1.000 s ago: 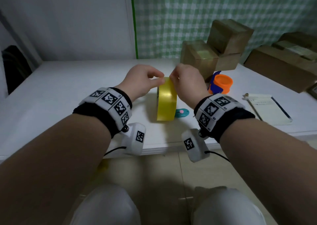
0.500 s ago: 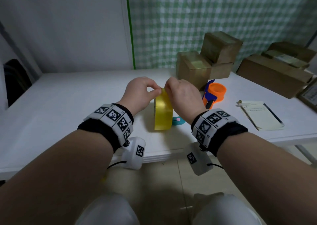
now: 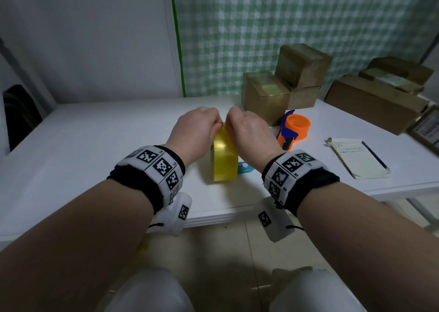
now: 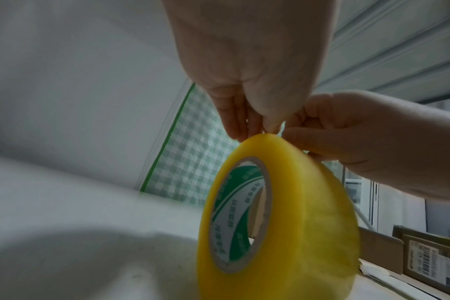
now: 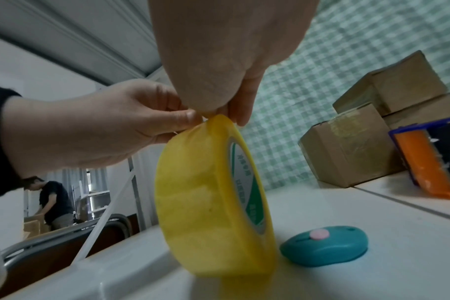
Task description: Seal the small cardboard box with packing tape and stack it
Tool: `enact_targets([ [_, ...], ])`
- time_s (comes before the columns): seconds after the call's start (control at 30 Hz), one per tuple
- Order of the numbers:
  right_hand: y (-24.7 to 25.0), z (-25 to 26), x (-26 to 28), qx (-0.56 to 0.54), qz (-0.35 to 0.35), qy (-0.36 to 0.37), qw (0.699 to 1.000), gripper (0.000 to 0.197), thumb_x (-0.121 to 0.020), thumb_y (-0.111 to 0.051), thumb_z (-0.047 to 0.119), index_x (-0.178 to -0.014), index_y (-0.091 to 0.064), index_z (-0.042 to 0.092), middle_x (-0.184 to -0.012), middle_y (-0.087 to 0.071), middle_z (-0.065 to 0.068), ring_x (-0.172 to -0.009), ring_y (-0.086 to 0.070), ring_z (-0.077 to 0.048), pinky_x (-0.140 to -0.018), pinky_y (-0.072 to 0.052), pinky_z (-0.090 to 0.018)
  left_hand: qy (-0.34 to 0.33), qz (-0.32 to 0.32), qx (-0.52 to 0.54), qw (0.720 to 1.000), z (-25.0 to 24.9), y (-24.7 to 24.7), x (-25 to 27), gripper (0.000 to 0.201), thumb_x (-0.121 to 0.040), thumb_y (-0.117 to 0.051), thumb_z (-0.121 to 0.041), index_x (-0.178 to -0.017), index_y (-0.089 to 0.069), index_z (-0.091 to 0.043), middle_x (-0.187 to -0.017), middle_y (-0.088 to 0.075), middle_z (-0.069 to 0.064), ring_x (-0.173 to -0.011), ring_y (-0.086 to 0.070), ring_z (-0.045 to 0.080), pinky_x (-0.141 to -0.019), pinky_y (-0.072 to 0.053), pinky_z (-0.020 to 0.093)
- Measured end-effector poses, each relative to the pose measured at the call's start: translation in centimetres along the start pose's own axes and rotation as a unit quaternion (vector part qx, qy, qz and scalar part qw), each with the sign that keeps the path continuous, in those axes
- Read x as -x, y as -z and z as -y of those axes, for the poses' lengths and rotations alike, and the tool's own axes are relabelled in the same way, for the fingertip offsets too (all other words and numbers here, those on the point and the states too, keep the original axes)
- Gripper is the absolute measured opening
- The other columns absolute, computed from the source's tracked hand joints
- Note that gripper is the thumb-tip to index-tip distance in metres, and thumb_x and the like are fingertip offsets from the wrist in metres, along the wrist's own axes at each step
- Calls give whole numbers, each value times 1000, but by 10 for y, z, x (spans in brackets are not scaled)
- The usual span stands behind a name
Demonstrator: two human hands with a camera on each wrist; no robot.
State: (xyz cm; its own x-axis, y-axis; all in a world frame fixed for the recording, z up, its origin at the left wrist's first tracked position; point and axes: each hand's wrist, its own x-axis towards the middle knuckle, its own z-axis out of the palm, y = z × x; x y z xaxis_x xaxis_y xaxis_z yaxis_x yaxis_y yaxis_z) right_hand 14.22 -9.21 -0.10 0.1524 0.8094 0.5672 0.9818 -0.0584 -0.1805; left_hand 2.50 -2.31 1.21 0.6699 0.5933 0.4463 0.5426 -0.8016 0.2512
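Left hand (image 3: 194, 131): fingers curled, thumb and fingertips pinching at the top edge of the tape roll (image 3: 224, 159).
Right hand (image 3: 249, 133): fingers curled likewise, pinching the same top edge, knuckles almost touching the left hand.
Tape roll: yellow, white-and-green printed core, standing on its edge on the tabletop (image 3: 95, 140) directly under both hands.
Cutter (image 3: 245, 168): teal, oval, pink button; lying flat on the tabletop just right of the roll's base, below the right wrist.
Dispenser (image 3: 293, 128): orange and blue; on the tabletop just beyond and right of the right hand.
Small boxes (image 3: 263, 97): brown cardboard, taped, beyond the right hand behind the dispenser; one stands in front, two behind it are stacked, the upper one tilted.
Notepad (image 3: 358, 157): lying flat, well right of the right hand, near the tabletop's front edge.
Large boxes (image 3: 375, 102): brown, far right of the hands, smaller ones lying on top.
Curtain (image 3: 285, 26): green-and-white check, hanging behind the boxes.
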Motion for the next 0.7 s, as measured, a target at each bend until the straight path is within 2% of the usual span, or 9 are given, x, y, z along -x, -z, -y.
enact_targets([
  [0.13, -1, 1, 0, -2, -7, -1, 1000, 8, -76, -57, -12, -79, -55, -4, -54, -56, -21, -48, -53, -35, -46, -25, -31, -10, 10, -15, 1000, -3, 3, 1, 24, -98, -40, -22, -103, -56, -5, -99, -64, 15, -87, -58, 36, -74, -41, 40],
  [0.2, 0, 3, 0, -19, 3, 3, 1000, 5, -84, -51, -6, -86, -55, -3, -62, -59, -23, -54, -55, -38, -47, -30, -35, -15, 12, -20, 1000, -4, 2, 2, 24, -98, -38, -22, -103, -53, -5, -95, -64, 17, -83, -58, 37, -71, -42, 42],
  [0.3, 3, -1, -1, -59, 18, -26, 998, 13, -95, -45, 10, -99, -54, 2, -80, -63, -20, -71, -57, -36, -60, -41, -39, -3, 15, 13, 1000, -2, 2, 1, 21, -98, -41, -22, -102, -53, -6, -92, -64, 14, -82, -57, 34, -70, -41, 38],
  [0.37, 6, -4, -3, -126, 4, -56, 990, 15, -95, -48, 16, -98, -57, 5, -87, -65, -16, -78, -58, -32, -67, -45, -39, 6, 12, 68, 998, 0, 1, 0, 14, -94, -47, -16, -100, -56, -7, -96, -65, 11, -88, -59, 30, -75, -45, 38],
  [0.43, 8, -5, -5, -176, -4, -82, 981, 11, -92, -52, 14, -94, -60, 7, -90, -64, -10, -83, -59, -26, -74, -48, -38, 12, 0, 116, 993, 2, 0, 0, 11, -89, -53, -9, -98, -59, -8, -98, -64, 9, -93, -59, 26, -83, -48, 39],
  [0.5, 9, -7, -8, -208, 12, -106, 972, 9, -91, -54, 11, -94, -61, 7, -83, -59, 1, -79, -56, -18, -73, -46, -31, 32, -8, 145, 989, 2, -1, 0, 14, -86, -56, -6, -97, -62, -11, -94, -64, 7, -91, -59, 23, -85, -49, 39],
  [0.6, 13, -9, -10, -280, 29, -163, 946, 10, -89, -58, 9, -98, -54, 12, -66, -52, 11, -63, -51, -9, -60, -40, -19, 71, -7, 193, 979, 3, 0, 1, 18, -86, -58, -7, -100, -66, -15, -84, -62, 1, -86, -60, 18, -85, -49, 31],
  [0.67, 16, -10, -10, -330, 31, -194, 923, 20, -88, -59, 8, -96, -44, 18, -62, -52, 7, -59, -52, -9, -61, -45, -21, 94, -9, 231, 968, 3, 2, 1, 25, -86, -60, -8, -108, -62, -18, -80, -63, -1, -81, -60, 13, -80, -48, 24],
  [0.7, 17, -11, -10, -346, 32, -203, 916, 23, -87, -59, 7, -94, -41, 19, -62, -52, 6, -60, -53, -12, -64, -50, -28, 106, -8, 251, 962, 4, 4, 1, 30, -86, -61, -9, -113, -57, -21, -79, -64, -2, -79, -61, 11, -77, -46, 18],
])
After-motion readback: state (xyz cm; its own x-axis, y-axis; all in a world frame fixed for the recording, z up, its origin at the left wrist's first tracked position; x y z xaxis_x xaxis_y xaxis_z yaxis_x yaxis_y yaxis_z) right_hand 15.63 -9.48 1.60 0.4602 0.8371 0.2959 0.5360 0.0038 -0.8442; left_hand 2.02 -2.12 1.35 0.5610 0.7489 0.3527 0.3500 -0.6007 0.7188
